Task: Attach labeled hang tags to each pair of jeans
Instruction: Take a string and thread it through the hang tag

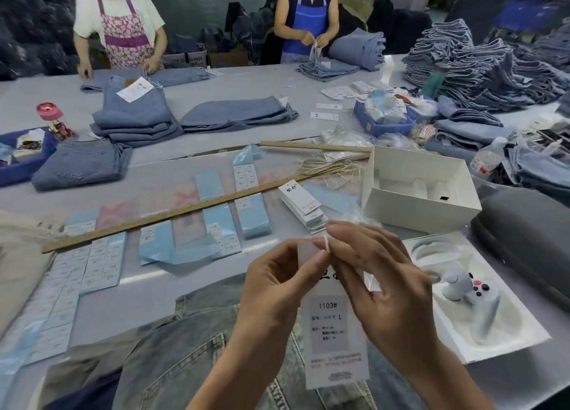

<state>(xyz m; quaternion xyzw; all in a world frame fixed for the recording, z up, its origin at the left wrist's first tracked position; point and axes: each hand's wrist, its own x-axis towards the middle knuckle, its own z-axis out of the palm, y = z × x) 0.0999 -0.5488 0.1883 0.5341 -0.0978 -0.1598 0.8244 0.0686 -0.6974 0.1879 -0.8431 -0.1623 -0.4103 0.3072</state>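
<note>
Tag (334, 332) aloft, unattached, above jeans (172, 354).
Left hand (274, 286) and right hand (379, 280) both pinch its top edge at the string (326, 243); finished jeans stack (135, 116) waits beyond.

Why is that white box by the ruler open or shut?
Open: the white box has no lid on, and its inside dividers show.

Ruler (172, 215) and white box (422, 190) beyond bare table (197, 289)

Your left hand (274, 283) and right hand (379, 283) are bare — no gloves, rings or watch show — and both forearms are uncovered, without sleeves.
</note>
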